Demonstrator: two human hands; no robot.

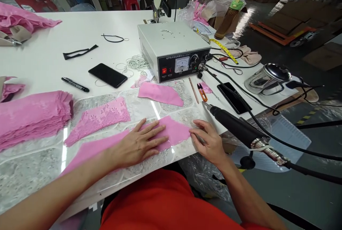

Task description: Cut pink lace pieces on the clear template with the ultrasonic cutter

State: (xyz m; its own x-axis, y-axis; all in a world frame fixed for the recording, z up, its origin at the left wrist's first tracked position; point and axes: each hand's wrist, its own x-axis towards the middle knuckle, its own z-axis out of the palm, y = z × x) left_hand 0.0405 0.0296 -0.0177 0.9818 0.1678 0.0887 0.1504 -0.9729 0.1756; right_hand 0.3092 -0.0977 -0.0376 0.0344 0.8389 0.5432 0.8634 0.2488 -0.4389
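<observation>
A long smooth pink fabric piece (175,130) lies flat along the table's near edge. My left hand (136,144) rests palm down on its middle, fingers spread. At the piece's right tip, my right hand (207,141) pinches the edge between thumb and fingertips. Behind my left hand lies a pink lace piece (103,118), and further back a smaller pink panel (160,94). A stack of pink lace (36,116) sits at the left. To the right, a black handheld tool (235,125) with a metal tip points toward the table.
A grey control box (173,37) stands at the back centre, its cables running right. Two phones (108,75), a pen (75,84), orange snips (202,92), a yellow tape measure (224,50) and a lidded glass (267,78) lie or stand around.
</observation>
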